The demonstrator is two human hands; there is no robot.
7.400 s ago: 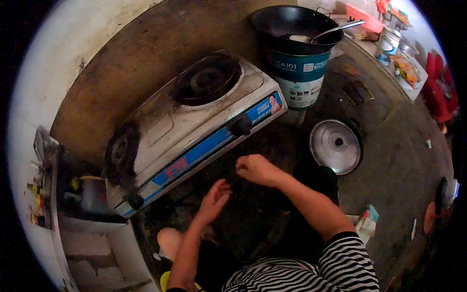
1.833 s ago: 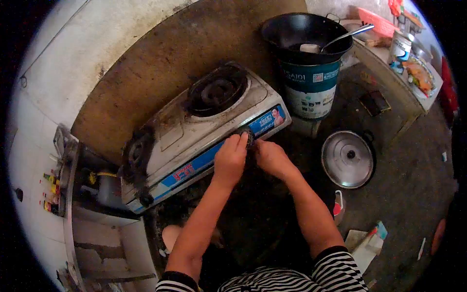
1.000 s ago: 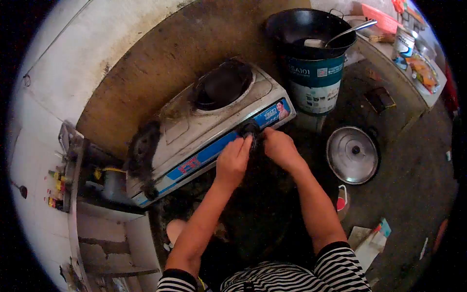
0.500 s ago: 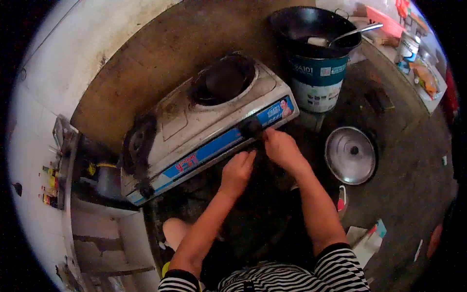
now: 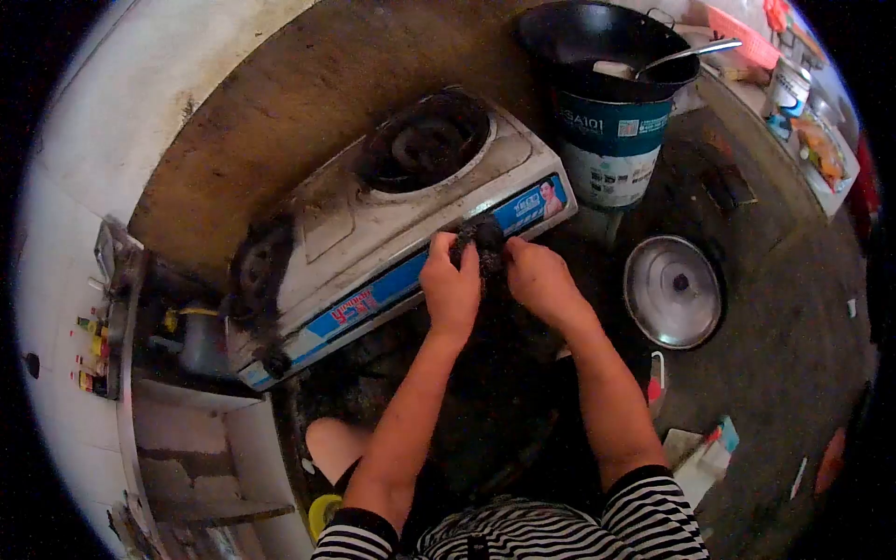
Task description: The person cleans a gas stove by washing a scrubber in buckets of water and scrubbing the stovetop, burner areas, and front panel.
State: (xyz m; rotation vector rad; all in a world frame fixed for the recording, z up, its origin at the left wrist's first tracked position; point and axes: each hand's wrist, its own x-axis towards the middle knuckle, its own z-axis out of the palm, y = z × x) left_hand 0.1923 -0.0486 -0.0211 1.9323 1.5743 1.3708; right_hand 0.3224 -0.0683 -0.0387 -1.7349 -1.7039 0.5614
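A two-burner gas stove (image 5: 341, 243) with a blue front strip sits at a slant before me, its top grimy. On its front is a dark, dirt-caked knob (image 5: 482, 235). My left hand (image 5: 453, 291) has thumb and fingers closed around the left side of this knob. My right hand (image 5: 543, 280) is closed in a pinch at the knob's right edge; whatever lies between its fingertips, if anything, is too dark to make out. Above the hands is the stove's blackened right burner (image 5: 420, 145). The left burner (image 5: 257, 271) is dark as well.
A black wok (image 5: 607, 47) with a metal-handled spatula (image 5: 691, 58) rests on a paint bucket (image 5: 611, 154) right of the stove. A round metal lid (image 5: 674, 291) lies on the floor. A shelf unit (image 5: 191, 439) stands at lower left, and a low ledge (image 5: 747, 126) holds clutter.
My left hand has moved up from below the stove's front edge and taken hold of the knob. My right hand stays beside the knob. The view has shifted slightly.
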